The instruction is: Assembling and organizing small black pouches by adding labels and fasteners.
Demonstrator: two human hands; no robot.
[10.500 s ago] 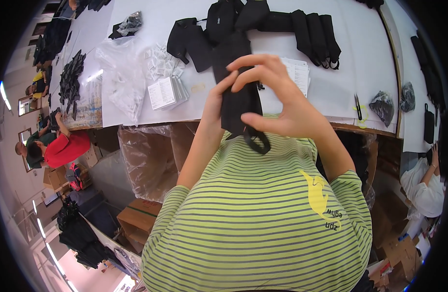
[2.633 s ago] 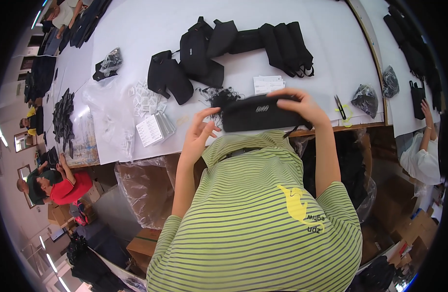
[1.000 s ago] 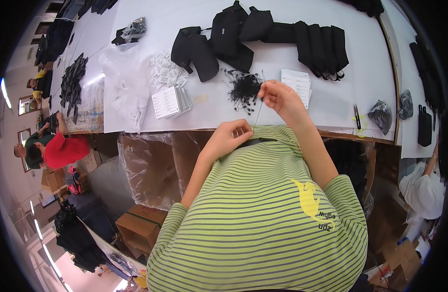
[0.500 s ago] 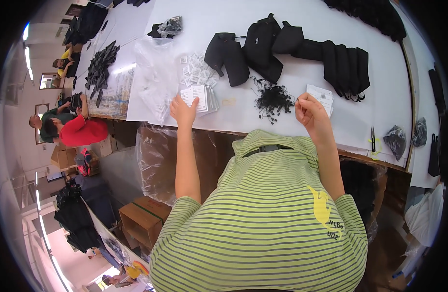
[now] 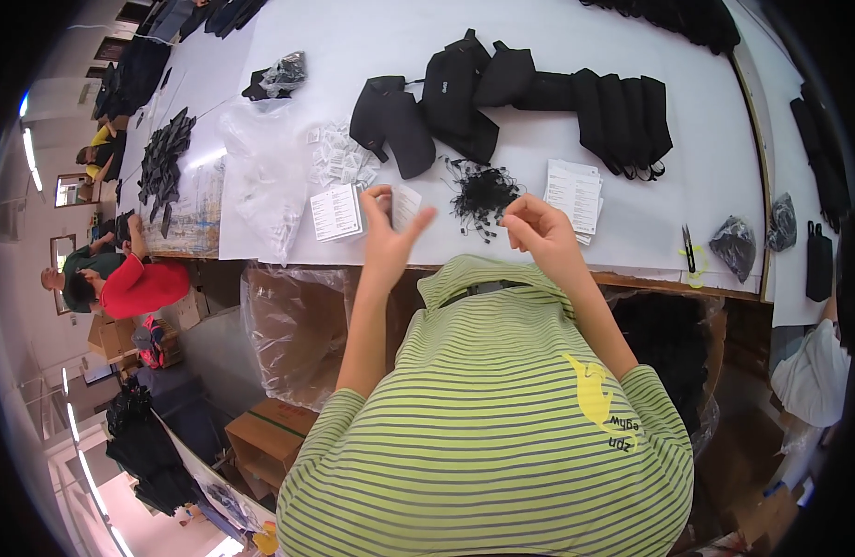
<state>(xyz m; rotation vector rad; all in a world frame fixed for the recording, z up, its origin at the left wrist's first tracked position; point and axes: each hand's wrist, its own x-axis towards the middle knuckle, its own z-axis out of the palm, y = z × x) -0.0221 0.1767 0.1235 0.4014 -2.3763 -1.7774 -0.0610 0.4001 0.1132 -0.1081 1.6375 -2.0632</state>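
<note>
My left hand (image 5: 388, 232) is closed on a white printed card (image 5: 407, 206), lifted just right of a stack of similar cards (image 5: 336, 213). Thumb and fingers of my right hand (image 5: 542, 230) are pinched together at the right edge of a tangled pile of thin black tag strings (image 5: 483, 193); whatever is between the fingertips is too small to make out. Beyond my right hand lies a second stack of white cards (image 5: 576, 190). Small white printed labels (image 5: 342, 153) are scattered behind the left stack.
Black fabric pouches (image 5: 460, 97) lie across the far side of the white table (image 5: 297, 23). A clear plastic bag (image 5: 260, 176) rests at left. Small scissors (image 5: 688, 249) and a bagged black bundle (image 5: 732, 246) lie at right. People work at the far left, one in a red shirt (image 5: 147, 290).
My left hand has lifted a card off the left stack and moved right with it. My right hand has moved left, toward the black strings. The whole view has shifted slightly.
</note>
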